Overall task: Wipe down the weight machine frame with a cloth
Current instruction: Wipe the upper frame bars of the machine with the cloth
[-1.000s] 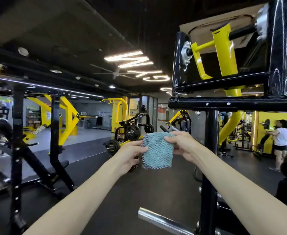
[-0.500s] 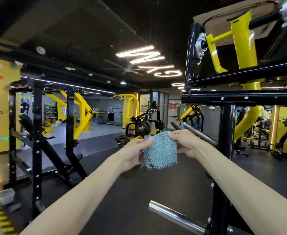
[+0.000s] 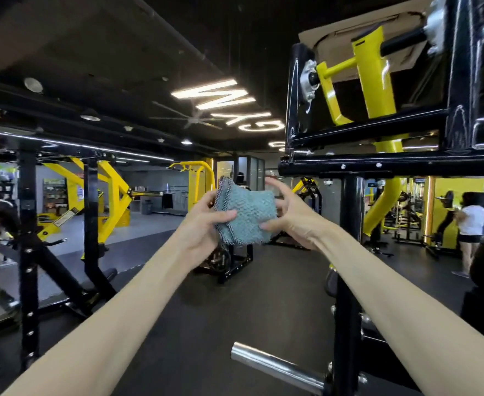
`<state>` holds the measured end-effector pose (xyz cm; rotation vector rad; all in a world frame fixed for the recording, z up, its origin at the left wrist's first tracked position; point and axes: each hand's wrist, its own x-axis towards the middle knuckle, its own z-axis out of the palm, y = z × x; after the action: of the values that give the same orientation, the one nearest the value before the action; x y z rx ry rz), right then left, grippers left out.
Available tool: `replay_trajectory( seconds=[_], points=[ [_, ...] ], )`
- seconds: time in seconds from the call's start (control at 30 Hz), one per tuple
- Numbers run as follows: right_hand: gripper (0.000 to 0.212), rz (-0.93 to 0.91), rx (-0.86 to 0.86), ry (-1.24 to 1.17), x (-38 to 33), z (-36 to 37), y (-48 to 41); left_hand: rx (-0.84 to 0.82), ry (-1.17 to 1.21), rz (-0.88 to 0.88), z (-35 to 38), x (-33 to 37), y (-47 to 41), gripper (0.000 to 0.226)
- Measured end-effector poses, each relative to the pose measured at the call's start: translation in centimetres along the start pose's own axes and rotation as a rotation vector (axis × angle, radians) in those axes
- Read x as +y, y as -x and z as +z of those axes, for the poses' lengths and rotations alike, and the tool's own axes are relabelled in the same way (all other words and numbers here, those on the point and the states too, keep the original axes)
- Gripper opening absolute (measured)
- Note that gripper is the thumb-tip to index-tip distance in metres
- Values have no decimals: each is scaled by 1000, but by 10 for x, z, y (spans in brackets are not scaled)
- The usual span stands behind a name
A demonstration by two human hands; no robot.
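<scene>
A folded teal cloth (image 3: 248, 215) hangs in the air at the centre of the head view, held between both hands. My left hand (image 3: 206, 224) pinches its left edge with the thumb lying across the front. My right hand (image 3: 289, 215) grips its right side, fingers curled behind and thumb under the lower corner. The weight machine frame (image 3: 378, 164), black tubing with a yellow arm (image 3: 375, 87), stands to the right and above, its upright post (image 3: 348, 252) just right of my right forearm. The cloth is apart from the frame.
A chrome weight peg (image 3: 275, 364) sticks out low from the post toward me. Black and yellow racks (image 3: 29, 224) stand at the left. A plate-loaded machine (image 3: 226, 261) sits behind the cloth. A person in a white top (image 3: 470, 224) stands at the far right.
Both hands lifted the cloth higher and refolded it; the right hand shifted from the top edge to the right side. The view swung slightly back to the right.
</scene>
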<state>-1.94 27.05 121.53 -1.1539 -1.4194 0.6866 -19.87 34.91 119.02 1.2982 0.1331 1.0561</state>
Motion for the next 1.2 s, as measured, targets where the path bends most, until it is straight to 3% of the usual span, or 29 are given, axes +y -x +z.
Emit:
replay_trajectory(
  seconds=[0.1,0.17,0.23,0.43,0.57,0.67,0.83,0.93,1.07,1.2],
  points=[
    [77,-166,65,100,-17,-17,0,-140,-237,63,12,14,-3,51],
    [39,-173,99,279,-16,-24,2,-121,-352,38,16,11,-5,49],
    [22,-146,123,303,-13,-31,3,-79,-367,27,17,7,-10,38],
    [17,-50,52,172,-7,-52,11,-113,-376,-85,26,2,-23,36],
    [39,-3,-42,-30,-15,-67,21,-114,-204,-149,45,0,-23,38],
    [39,45,-79,-35,-13,-77,33,-136,-201,-181,53,-8,-22,39],
    [31,1,-40,-26,-13,-95,47,-215,-287,-126,63,-16,-23,31],
    [40,7,37,31,-13,-105,53,-212,-268,-126,72,-22,-23,24],
    [41,87,100,137,-10,-110,58,-136,-282,-182,86,-33,-28,35],
    [37,148,112,0,-12,-122,66,-93,-152,-304,100,-44,-30,36]
  ],
)
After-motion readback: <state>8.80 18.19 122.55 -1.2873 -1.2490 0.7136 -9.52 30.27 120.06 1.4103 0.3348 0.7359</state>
